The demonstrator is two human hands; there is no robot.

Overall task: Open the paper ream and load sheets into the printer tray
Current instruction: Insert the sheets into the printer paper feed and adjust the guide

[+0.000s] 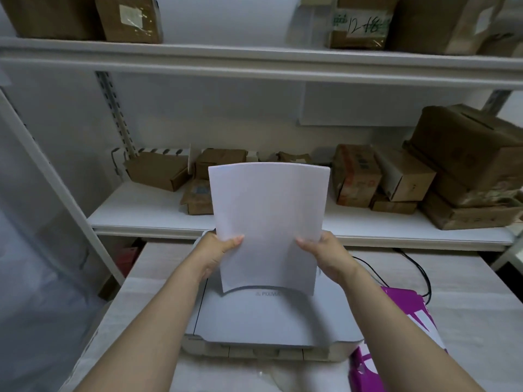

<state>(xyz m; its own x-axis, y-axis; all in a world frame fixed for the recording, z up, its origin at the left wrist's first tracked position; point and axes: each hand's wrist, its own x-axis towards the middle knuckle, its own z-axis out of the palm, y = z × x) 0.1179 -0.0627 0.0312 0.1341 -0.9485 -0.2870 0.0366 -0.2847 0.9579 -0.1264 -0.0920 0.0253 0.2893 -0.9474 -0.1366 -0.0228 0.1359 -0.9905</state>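
Observation:
I hold a stack of white sheets (268,222) upright above the rear of a white printer (263,321). My left hand (218,250) grips the stack's left edge and my right hand (325,253) grips its right edge, thumbs on the front. The stack's bottom edge hangs over the printer lid near the printed brand name. The printer's rear tray is hidden behind the sheets. A purple and white ream wrapper (396,335) lies on the table to the right of the printer, partly under my right forearm.
The printer stands on a pale table (467,321). Black cables (418,273) run behind it on the right. A white shelf (283,230) just beyond carries several cardboard boxes (356,176); a higher shelf (254,60) holds more boxes.

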